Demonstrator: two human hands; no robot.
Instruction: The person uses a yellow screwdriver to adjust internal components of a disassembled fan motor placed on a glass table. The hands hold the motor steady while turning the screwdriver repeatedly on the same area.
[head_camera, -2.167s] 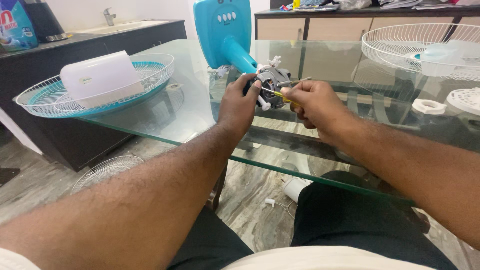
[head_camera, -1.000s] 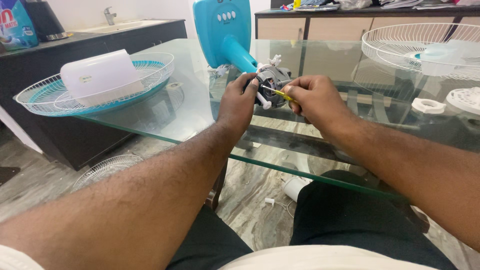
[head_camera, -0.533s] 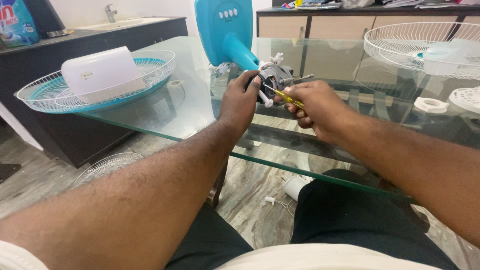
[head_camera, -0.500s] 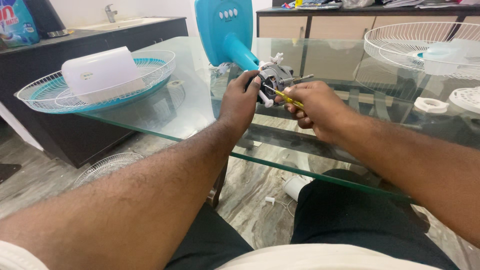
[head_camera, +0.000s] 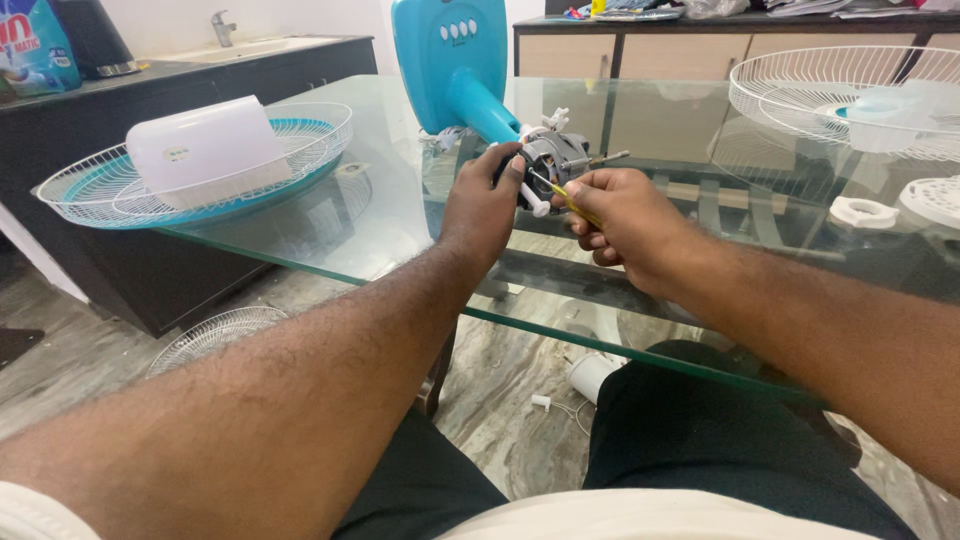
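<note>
Head view: since half a second ago little has changed; both hands keep their place at the fan motor (head_camera: 556, 157), and the framing has shifted only slightly. The left hand (head_camera: 482, 203) curls around the near-left side of the motor, fingers closed against it. The right hand (head_camera: 622, 218) pinches a yellow-handled screwdriver (head_camera: 560, 192), fingers folded tight on the handle. Its long axis runs from the right hand up and left, tip pointing at the motor's near face between the two hands. The motor sits above the glass table (head_camera: 380, 220), on the teal fan neck (head_camera: 485, 108), its shaft pointing right.
</note>
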